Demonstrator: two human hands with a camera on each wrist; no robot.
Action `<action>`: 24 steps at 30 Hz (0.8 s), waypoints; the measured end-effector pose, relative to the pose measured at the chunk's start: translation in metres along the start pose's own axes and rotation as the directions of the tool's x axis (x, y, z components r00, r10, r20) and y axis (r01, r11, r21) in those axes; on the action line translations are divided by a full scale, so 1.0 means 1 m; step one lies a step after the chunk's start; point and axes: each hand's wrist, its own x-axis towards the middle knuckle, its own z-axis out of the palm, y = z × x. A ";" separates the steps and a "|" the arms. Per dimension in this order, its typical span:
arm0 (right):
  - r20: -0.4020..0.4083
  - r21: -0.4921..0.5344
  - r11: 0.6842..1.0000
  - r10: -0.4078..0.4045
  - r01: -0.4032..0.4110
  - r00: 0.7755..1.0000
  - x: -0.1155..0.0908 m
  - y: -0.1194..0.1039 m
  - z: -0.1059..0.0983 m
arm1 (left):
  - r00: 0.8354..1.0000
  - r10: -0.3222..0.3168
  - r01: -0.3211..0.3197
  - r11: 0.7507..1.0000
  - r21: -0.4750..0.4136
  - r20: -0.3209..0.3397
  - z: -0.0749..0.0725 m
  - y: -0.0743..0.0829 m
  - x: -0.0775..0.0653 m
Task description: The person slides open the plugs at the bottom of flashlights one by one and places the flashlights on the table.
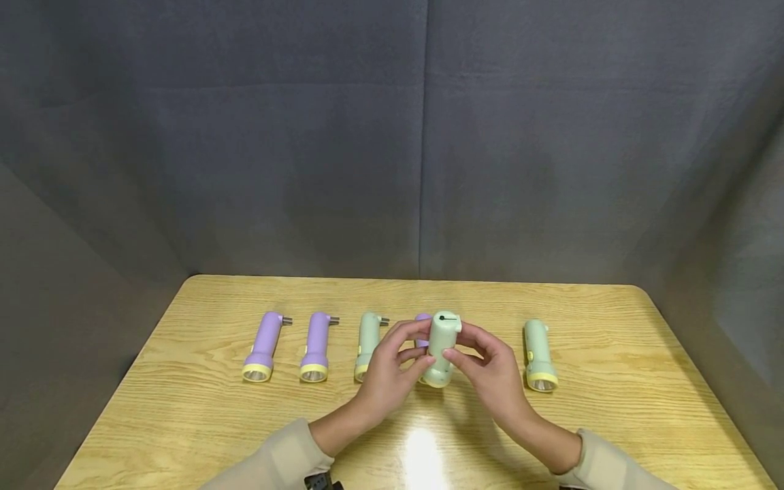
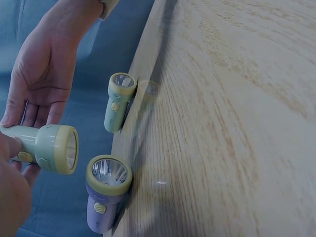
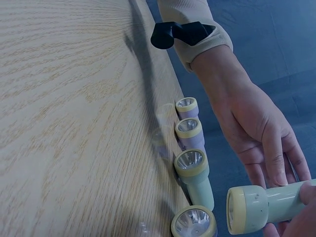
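Note:
Both hands hold a pale green flashlight [image 1: 442,347] with a yellow head ring above the table. My left hand [image 1: 392,371] grips its left side, and my right hand [image 1: 495,371] grips its right side, thumbs on the near face. Its tail end faces up, with a dark slot and a small side block. In the left wrist view its lens end [image 2: 69,149] points right, a yellow switch [image 2: 24,156] on its body. Behind it, a purple flashlight [image 1: 422,317] is mostly hidden. Left of it, another green flashlight [image 1: 369,333] is partly covered by my left hand.
Two purple flashlights [image 1: 267,333] [image 1: 318,333] lie at the left, metal prongs sticking out sideways. A green flashlight [image 1: 537,347] lies at the right. They form a row across the wooden table [image 1: 184,408]. Grey cloth [image 1: 306,170] surrounds the back and sides.

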 end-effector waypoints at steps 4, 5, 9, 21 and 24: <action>-0.002 -0.001 1.000 0.002 -0.002 1.000 0.000 0.001 0.001 | 1.000 0.013 -0.013 1.000 -0.006 -0.003 0.000 -0.001 -0.001; -0.002 0.000 1.000 0.004 -0.004 1.000 0.000 0.001 0.001 | 1.000 0.017 -0.017 1.000 -0.009 -0.005 0.000 -0.002 -0.001; -0.006 0.002 1.000 0.005 -0.005 1.000 0.001 0.003 0.001 | 1.000 0.009 -0.009 0.999 -0.034 -0.002 -0.002 0.000 -0.001; 0.002 0.036 0.999 -0.029 0.029 1.000 0.001 0.005 0.000 | 0.981 -0.187 0.181 0.977 -0.117 -0.047 -0.006 0.026 0.009; 0.017 0.065 0.997 -0.028 0.027 0.999 0.000 0.006 -0.001 | 0.970 -0.234 0.227 0.969 -0.100 -0.059 -0.005 0.033 0.012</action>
